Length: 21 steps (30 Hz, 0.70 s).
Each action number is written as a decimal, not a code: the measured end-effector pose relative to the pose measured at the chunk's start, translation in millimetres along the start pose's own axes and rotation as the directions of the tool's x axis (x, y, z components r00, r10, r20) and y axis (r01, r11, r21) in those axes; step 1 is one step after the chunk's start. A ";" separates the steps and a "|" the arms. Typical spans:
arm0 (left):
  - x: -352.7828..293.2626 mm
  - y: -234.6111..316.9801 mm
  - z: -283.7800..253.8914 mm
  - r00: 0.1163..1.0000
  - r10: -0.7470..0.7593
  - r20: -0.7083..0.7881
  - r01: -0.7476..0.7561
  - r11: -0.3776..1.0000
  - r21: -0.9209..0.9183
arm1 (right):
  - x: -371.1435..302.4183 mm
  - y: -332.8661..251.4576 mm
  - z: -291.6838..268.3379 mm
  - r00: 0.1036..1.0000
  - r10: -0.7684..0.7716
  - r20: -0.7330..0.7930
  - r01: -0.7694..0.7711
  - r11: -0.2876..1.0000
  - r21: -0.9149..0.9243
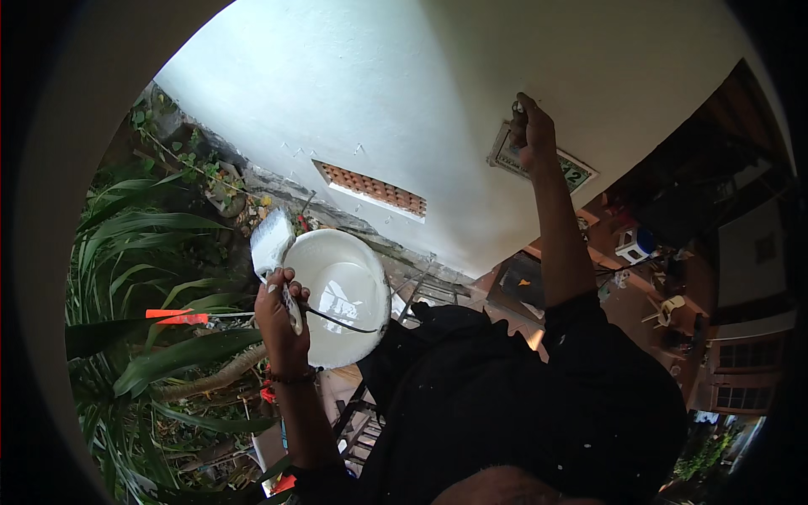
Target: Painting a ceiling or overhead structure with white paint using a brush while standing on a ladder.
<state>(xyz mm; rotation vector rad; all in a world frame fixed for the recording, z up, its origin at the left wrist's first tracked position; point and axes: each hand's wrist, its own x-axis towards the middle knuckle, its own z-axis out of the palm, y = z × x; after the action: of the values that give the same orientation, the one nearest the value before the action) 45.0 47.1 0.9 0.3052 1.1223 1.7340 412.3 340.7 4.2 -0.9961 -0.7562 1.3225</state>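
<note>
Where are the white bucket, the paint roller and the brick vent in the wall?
white bucket [349,290]: head view, on its paint-filled inside.
paint roller [271,240]: head view, on its white sleeve.
brick vent [372,188]: head view, on its middle bricks.

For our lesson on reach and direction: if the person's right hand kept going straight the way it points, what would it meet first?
Most likely the white wall: the right hand is raised against it, beside a small plate fixed there. Depth is uncertain.

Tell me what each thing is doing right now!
Left hand: shut on bucket handle and roller.
Bucket: held up, white paint inside.
Roller: above the bucket rim, white with paint.
Right hand: raised to the wall, gripping a small dark tool.
Plate: fixed on wall.
Vent: open brick grid.
</note>
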 end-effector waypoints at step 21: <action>-17.0 22.9 7.6 1.000 0.005 0.028 -0.003 0.998 -0.064 | 8.6 2.7 -1.7 0.999 -0.040 -0.007 0.040 0.999 -0.001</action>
<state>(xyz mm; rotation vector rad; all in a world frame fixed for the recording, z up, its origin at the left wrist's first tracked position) 43.9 35.5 28.0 0.2921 1.0446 1.7601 413.8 348.8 0.3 -0.9804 -0.7680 1.2835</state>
